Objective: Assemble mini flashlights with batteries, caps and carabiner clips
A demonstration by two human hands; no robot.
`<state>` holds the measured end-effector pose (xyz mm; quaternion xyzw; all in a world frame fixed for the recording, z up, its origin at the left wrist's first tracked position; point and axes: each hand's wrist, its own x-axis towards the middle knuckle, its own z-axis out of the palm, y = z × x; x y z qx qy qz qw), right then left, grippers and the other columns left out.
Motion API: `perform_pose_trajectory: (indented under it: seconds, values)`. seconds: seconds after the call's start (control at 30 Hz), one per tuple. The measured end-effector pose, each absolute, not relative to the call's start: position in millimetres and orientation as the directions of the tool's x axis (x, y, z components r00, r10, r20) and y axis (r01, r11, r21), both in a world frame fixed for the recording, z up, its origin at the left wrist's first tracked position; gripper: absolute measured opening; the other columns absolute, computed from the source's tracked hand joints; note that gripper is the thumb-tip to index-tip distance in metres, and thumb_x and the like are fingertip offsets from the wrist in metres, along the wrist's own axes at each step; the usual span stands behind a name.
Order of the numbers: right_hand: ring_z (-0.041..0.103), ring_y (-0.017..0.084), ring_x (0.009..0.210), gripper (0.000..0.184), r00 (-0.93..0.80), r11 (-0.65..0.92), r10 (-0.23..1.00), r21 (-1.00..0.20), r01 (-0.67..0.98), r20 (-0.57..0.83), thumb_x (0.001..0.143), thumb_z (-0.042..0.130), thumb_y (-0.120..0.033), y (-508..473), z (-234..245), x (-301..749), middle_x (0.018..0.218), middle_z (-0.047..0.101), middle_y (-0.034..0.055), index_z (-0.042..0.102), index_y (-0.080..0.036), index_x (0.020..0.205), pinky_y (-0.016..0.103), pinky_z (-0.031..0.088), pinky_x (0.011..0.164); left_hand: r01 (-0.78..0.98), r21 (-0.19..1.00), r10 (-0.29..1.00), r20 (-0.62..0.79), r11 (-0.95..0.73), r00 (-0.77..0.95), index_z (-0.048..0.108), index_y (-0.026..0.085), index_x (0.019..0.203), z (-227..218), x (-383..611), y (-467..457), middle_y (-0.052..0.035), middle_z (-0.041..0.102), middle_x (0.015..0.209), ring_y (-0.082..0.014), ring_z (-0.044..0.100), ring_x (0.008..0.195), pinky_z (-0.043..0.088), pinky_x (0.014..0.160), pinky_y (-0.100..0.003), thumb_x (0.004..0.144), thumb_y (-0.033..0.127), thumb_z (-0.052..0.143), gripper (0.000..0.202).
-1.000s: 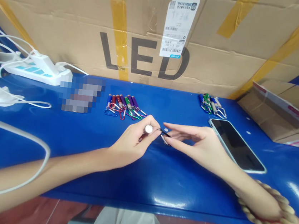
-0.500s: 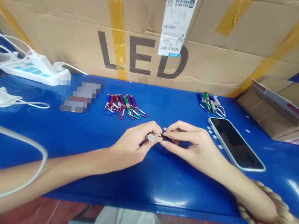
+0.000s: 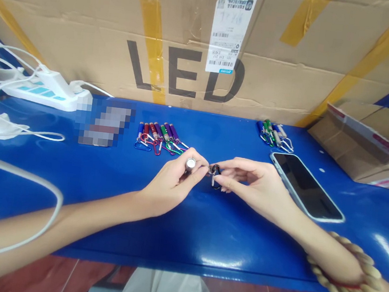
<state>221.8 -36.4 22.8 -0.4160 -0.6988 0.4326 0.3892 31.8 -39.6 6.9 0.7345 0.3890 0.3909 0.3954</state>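
My left hand (image 3: 177, 177) is closed around a small flashlight (image 3: 190, 164), its round silvery end facing me and most of its body hidden by the fingers. Close beside it, my right hand (image 3: 247, 178) pinches a black carabiner (image 3: 216, 177) between thumb and fingers. A small metal link (image 3: 210, 170) shows between the two hands, at the left fingertips. Behind the left hand, several coloured mini flashlights (image 3: 159, 132) with carabiners lie in a row on the blue table (image 3: 184, 238).
A smaller cluster of mini flashlights (image 3: 273, 132) lies at the back right, near a phone (image 3: 307, 187) and an open cardboard box (image 3: 363, 142). A large carton (image 3: 102, 27) stands along the back. At left are a white power strip (image 3: 46, 94) and loose cables (image 3: 52, 190).
The flashlight end has shifted left and up with my left hand, and shows more. The black carabiner has turned and is more visible at my right fingertips.
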Motion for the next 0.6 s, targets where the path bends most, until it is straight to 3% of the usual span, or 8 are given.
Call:
perform_pose_trajectory:
  seconds: [0.27, 0.43, 0.6]
  values:
    - [0.066, 0.012, 0.058, 0.035, -0.390, 0.310, 0.902, -0.905, 0.290, 0.184, 0.072, 0.072, -0.032, -36.4, 22.4, 224.4, 0.069, 0.070, 0.0007, 0.069, -0.017, 0.103, 0.022, 0.056, 0.060, 0.156, 0.944, 0.900, 0.215, -0.292, 0.380, 0.029, 0.020, 0.071, 4.8, 33.2, -37.3, 0.0002, 0.057, 0.094, -0.0062, 0.044, 0.059, 0.038, 0.060, -0.025, 0.085, 0.029, 0.053, 0.030]
    - [0.066, 0.011, 0.060, 0.031, -0.430, 0.325, 0.885, -0.899, 0.293, 0.180, 0.078, 0.066, -0.031, -37.5, 23.6, 223.4, 0.072, 0.071, 0.0012, 0.066, -0.016, 0.106, 0.021, 0.057, 0.062, 0.136, 0.957, 0.917, 0.195, -0.255, 0.347, 0.030, 0.020, 0.070, 5.7, 34.9, -34.2, 0.0005, 0.057, 0.086, -0.0064, 0.044, 0.058, 0.038, 0.059, -0.024, 0.079, 0.028, 0.062, 0.034]
    - [0.065, 0.011, 0.059, 0.020, -0.453, 0.376, 0.867, -0.868, 0.323, 0.207, 0.083, 0.061, -0.030, -39.3, 25.5, 222.0, 0.070, 0.069, 0.0015, 0.067, -0.015, 0.094, 0.019, 0.055, 0.058, 0.131, 0.961, 0.925, 0.191, -0.244, 0.327, 0.030, 0.020, 0.068, 7.6, 36.7, -33.1, 0.0005, 0.061, 0.085, -0.0052, 0.039, 0.055, 0.035, 0.056, -0.023, 0.075, 0.024, 0.065, 0.036]
